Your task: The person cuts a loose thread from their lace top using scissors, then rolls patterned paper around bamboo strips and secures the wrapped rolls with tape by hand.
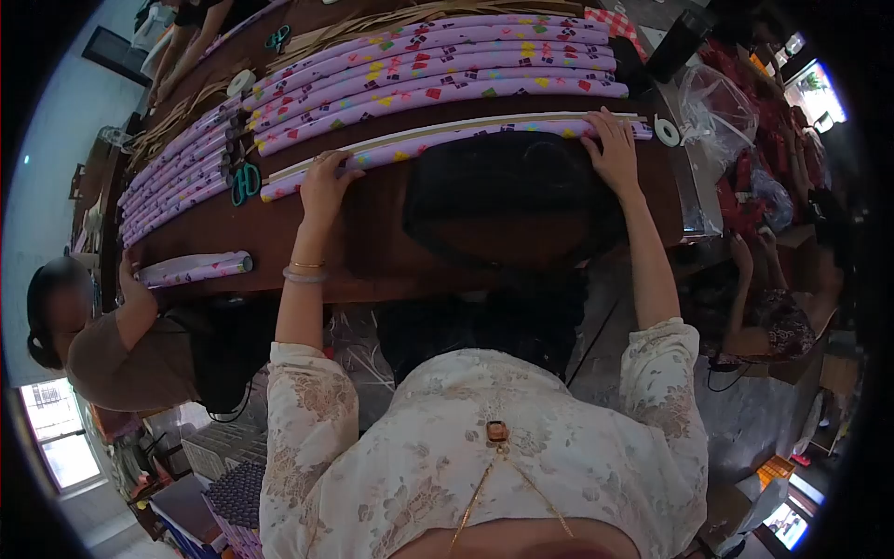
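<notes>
A lilac patterned wrapping paper roll [419,146] lies across the brown table in front of me, with a pale brown strip [466,126] along its far side. My left hand [323,186] curls over the roll near its left end, thumb on the near side. Close to the right end, my right hand [613,156] grips the same roll, fingers over the top. A black bag-like object [503,191] sits between my forearms, just below the roll. Green-handled scissors [246,184] lie left of my left hand. White tape [666,131] is beside the roll's right end.
Several finished-looking lilac rolls [438,74] lie side by side beyond my hands. More rolls [182,177] lie at the left, where a co-worker [121,345] handles a loose roll [196,268]. Another tape roll [240,82] and scissors [277,38] are farther back. Clear plastic [717,107] is at right.
</notes>
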